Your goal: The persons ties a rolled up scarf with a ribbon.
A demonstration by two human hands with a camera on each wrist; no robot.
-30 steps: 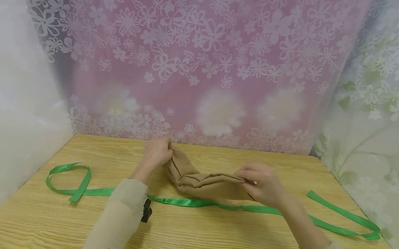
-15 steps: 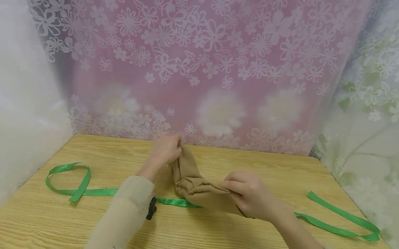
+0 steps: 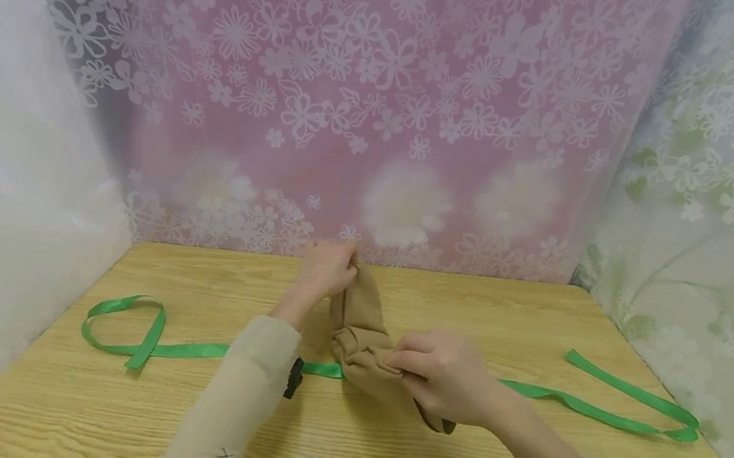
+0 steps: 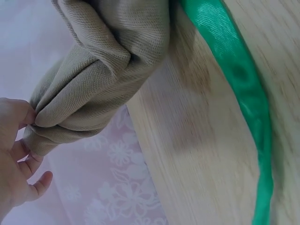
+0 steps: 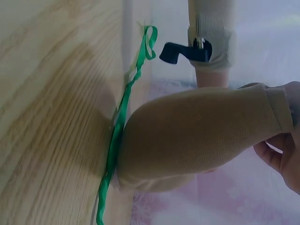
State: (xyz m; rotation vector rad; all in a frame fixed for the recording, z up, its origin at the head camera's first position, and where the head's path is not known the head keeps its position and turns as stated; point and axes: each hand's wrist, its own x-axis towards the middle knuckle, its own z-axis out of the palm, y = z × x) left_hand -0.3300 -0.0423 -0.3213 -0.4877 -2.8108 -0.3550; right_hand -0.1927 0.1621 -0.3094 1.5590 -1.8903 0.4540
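A pink curtain (image 3: 387, 110) hangs behind the table (image 3: 182, 419), where a green ribbon (image 3: 322, 369) runs crosswise below the cloth (image 3: 362, 296). The left hand (image 3: 330, 266) and right hand (image 3: 442, 373) each pinch one end, apparently keeping its folds gathered; the right wrist view shows a smooth underside the head view hides

Shifted the left hand (image 3: 331, 269) rightward and a little farther off since a second ago. Drew the right hand (image 3: 442, 373) leftward and nearer, narrowing the sideways gap between the two. Swung the brown cloth (image 3: 363, 306) from a mostly crosswise sag to a steep slant, with its darker edge brought out below the right hand. Hid more of the middle of the green ribbon (image 3: 190, 350) behind cloth and hand.
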